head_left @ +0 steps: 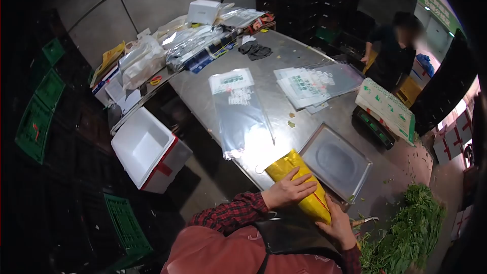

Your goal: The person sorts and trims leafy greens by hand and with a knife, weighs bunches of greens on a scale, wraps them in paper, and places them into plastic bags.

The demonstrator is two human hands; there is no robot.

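Note:
A long yellow plastic packet [313, 204] lies at a slant across the near edge of the metal table [195, 91], close to my body. My left hand [290, 191] rests over its upper side, fingers laid across the plastic. Around the lower right end curls my right hand [339, 225], thumb on top and fingers along the far side. What the packet contains is hidden. Just beyond it sits a shallow metal tray [329, 160]. A small knife-like tool [364, 221] lies to the right of my right hand, beside a heap of leafy greens [413, 223].
Printed clear bags [242, 116] lie left of centre, with another stack [309, 86] farther right. A scale [373, 128] bears a green-marked white board [388, 107]. A white foam box [144, 139] stands left of the table. Across the table is another person [393, 53].

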